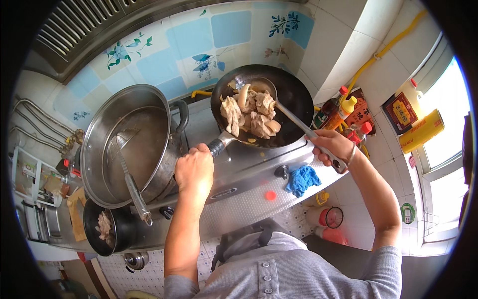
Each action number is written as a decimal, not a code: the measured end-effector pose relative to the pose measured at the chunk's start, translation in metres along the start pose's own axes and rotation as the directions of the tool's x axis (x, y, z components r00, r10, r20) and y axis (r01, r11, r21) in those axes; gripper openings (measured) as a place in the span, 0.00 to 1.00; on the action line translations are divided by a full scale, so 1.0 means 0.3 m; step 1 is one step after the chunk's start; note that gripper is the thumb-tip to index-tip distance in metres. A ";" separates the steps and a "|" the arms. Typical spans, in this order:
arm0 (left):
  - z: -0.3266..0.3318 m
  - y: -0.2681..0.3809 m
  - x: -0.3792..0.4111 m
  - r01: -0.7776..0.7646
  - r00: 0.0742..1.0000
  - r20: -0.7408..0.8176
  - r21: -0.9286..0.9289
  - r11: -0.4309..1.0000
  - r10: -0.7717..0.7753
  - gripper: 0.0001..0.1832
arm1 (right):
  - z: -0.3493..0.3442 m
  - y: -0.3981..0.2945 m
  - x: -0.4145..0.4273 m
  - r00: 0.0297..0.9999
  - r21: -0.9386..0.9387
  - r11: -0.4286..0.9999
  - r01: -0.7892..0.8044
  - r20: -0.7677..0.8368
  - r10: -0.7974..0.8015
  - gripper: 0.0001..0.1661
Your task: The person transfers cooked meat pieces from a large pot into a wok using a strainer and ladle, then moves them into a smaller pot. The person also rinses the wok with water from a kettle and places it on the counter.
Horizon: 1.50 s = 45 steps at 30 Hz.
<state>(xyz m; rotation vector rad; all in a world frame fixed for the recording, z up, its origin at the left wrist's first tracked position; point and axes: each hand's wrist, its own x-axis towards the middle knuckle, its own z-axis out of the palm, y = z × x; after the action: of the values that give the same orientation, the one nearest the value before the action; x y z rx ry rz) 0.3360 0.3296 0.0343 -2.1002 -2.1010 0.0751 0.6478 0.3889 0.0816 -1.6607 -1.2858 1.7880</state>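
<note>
My left hand is closed round the dark grip of the wok handle. The black wok sits tilted over the right side of the gas stove, with pieces of pale meat in its left half. In my right hand is the long metal handle of a ladle. Its bowl rests in the wok among the meat, partly hidden by the pieces.
To the left stands a large steel pot of cloudy liquid, a wire skimmer leaning in it. A smaller black pot holds more meat. Sauce bottles line the right wall. A blue cloth lies by a stove knob.
</note>
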 end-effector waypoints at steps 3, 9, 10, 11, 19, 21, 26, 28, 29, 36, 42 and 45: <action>0.002 -0.001 -0.002 -0.004 1.000 0.005 -0.003 1.000 0.004 0.10 | -0.016 0.028 -0.061 0.990 -0.218 0.967 0.134 -0.023 -0.142 0.08; -0.005 -0.004 -0.002 0.007 0.999 0.031 -0.013 1.000 -0.007 0.11 | -0.019 0.093 -0.210 0.847 -0.781 0.529 0.331 -0.001 -0.532 0.18; -0.003 -0.004 -0.001 0.006 1.000 0.024 -0.008 1.000 -0.005 0.11 | -0.017 0.102 -0.237 0.826 -0.821 0.453 0.349 0.040 -0.563 0.20; -0.001 -0.004 0.000 0.004 1.000 0.017 -0.002 1.000 -0.004 0.11 | -0.014 0.105 -0.264 0.803 -0.854 0.373 0.363 0.084 -0.590 0.22; -0.014 -0.005 -0.010 0.012 1.000 0.023 -0.054 0.998 -0.011 0.15 | 0.053 0.080 -0.474 0.923 -0.856 0.490 0.164 -0.041 -0.382 0.25; -0.019 -0.003 -0.015 0.017 0.999 0.034 -0.074 0.997 -0.014 0.17 | 0.063 0.100 -0.473 0.923 -0.854 0.481 0.200 0.000 -0.384 0.24; -0.022 0.002 -0.005 -0.006 0.999 0.032 -0.087 0.996 0.009 0.18 | 0.102 0.225 -0.258 0.930 -0.964 0.261 0.042 -0.058 -0.363 0.25; -0.019 -0.002 -0.010 -0.008 1.000 0.012 -0.090 0.996 0.009 0.17 | 0.102 0.234 -0.195 0.906 -0.976 0.216 0.005 -0.087 -0.413 0.25; -0.018 -0.002 -0.012 -0.010 1.000 0.001 -0.089 0.996 0.010 0.17 | 0.092 0.241 -0.174 0.891 -0.979 0.205 -0.001 -0.094 -0.444 0.24; -0.007 0.003 -0.015 -0.004 1.000 -0.009 -0.062 0.998 0.004 0.16 | -0.024 0.125 -0.053 0.729 -0.915 0.375 0.151 -0.153 -0.668 0.18; -0.007 -0.002 -0.008 0.006 1.000 0.011 -0.055 0.998 -0.006 0.17 | -0.041 -0.041 0.232 0.976 -0.463 0.874 0.146 -0.075 -0.203 0.13; -0.003 -0.002 -0.010 0.017 1.000 0.018 -0.037 0.999 -0.016 0.18 | -0.008 -0.111 0.184 0.966 -0.623 0.744 0.242 0.083 -0.245 0.12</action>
<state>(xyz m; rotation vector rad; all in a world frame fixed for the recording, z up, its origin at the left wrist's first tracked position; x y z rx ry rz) 0.3355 0.3264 0.0351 -2.1107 -2.1460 0.0530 0.6275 0.4500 0.0768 -1.6814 -2.1616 1.2536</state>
